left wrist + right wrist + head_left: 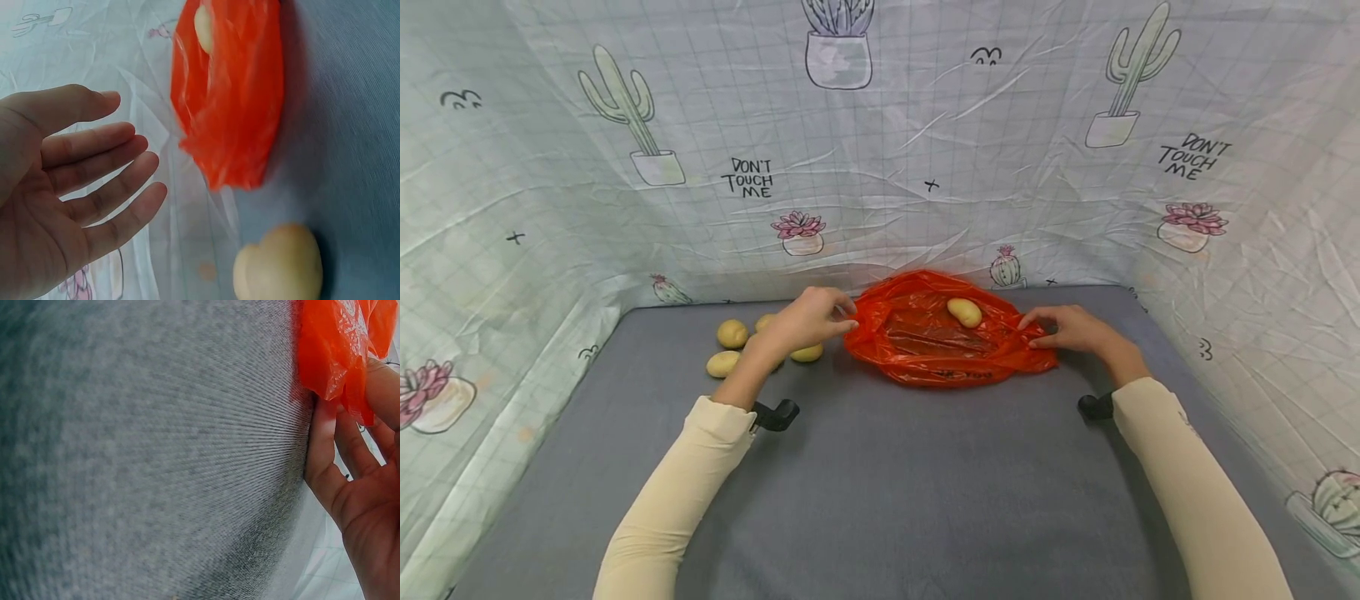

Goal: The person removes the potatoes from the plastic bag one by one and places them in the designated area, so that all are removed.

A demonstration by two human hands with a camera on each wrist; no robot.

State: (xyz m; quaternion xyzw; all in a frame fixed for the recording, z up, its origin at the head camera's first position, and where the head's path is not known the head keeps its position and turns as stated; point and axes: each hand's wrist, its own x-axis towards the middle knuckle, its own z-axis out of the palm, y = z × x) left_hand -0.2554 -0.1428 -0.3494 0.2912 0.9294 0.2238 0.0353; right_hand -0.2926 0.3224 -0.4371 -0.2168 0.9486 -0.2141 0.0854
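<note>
A red plastic bag (925,371) lies spread with its mouth open at the back of the table, a single potato (964,312) inside. At its left end is my left hand (812,317); in the left wrist view its fingers (119,181) are loosely extended, apart from the bag, holding nothing. My right hand (1071,329) pinches the bag's right end between thumb and fingers, as the right wrist view also shows. Several potatoes (732,333) lie on the table left of the bag, some partly hidden behind my left hand and forearm.
The grey table (910,483) extends toward me in front of the bag. A patterned cloth (880,167) with cactus drawings hangs close behind the bag and along both sides. Dark wrist mounts (777,415) stick out from under both sleeves.
</note>
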